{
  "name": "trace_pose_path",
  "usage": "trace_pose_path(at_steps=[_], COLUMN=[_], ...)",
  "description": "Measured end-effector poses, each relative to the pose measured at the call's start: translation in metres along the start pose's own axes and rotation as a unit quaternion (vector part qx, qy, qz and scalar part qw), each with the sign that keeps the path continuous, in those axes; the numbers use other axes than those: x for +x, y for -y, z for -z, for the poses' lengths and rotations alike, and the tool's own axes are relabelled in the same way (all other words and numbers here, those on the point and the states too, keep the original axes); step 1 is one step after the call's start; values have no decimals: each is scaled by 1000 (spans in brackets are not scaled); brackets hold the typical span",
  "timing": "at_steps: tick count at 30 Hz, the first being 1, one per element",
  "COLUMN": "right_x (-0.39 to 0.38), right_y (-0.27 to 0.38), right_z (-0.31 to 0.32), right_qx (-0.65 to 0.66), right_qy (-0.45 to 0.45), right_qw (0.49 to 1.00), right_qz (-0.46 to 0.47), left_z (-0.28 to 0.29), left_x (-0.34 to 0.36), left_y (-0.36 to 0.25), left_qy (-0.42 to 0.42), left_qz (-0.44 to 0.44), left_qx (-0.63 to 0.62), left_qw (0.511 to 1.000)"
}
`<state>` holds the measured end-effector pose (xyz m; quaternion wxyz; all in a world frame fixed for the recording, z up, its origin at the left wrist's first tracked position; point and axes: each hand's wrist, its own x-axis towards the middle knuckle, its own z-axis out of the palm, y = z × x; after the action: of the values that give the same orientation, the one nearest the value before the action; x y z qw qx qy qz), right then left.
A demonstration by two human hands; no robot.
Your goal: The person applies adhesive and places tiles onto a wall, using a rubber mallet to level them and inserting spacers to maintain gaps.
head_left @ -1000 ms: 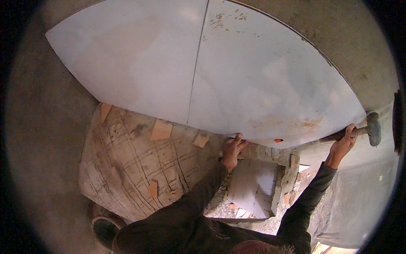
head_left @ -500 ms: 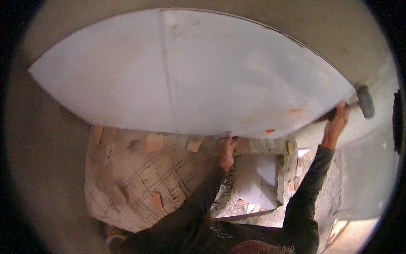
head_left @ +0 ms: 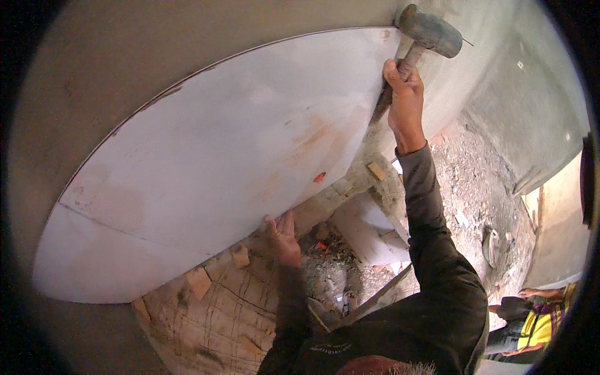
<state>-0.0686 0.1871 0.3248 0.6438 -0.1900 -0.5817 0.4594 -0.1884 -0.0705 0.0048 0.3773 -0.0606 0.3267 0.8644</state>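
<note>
white, large, flat panels with a smooth face stand against a grey plastered wall, crossed near the left end by a thin dark joint line. the right grip is closed around the handle of a black-headed mallet with a brownish handle, its thumb pointing up toward the head. the mallet's head sits at the upper right corner of the panels; whether the two touch, i cannot tell. the left grip is loosely open, palm toward the panels, its fingertips at their lower edge, with nothing grasped in it.

small pale lettering shows on the person's dark long-sleeved top, too small to make out. a small red spot and a rusty brown stain mark the panels' face. below them, broken terracotta-coloured shards rest on a tan, cross-scored cement ledge. to the right lies a rubble-strewn floor, and at the far lower right is another person in yellow and dark clothing.
</note>
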Motion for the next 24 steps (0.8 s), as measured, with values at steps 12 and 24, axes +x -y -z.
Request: trace_pose_path(at_steps=[12, 24], right_x=[0, -184], right_y=[-19, -14], right_z=[25, 229], right_qx=[-94, -352], right_qy=[93, 224], right_qw=[983, 868], right_qz=[124, -271], left_z=[2, 1], left_x=[-4, 18], left_y=[-2, -12], left_qy=[-14, -54], left_qz=[-54, 24], left_qx=[72, 19], left_qw=[996, 998])
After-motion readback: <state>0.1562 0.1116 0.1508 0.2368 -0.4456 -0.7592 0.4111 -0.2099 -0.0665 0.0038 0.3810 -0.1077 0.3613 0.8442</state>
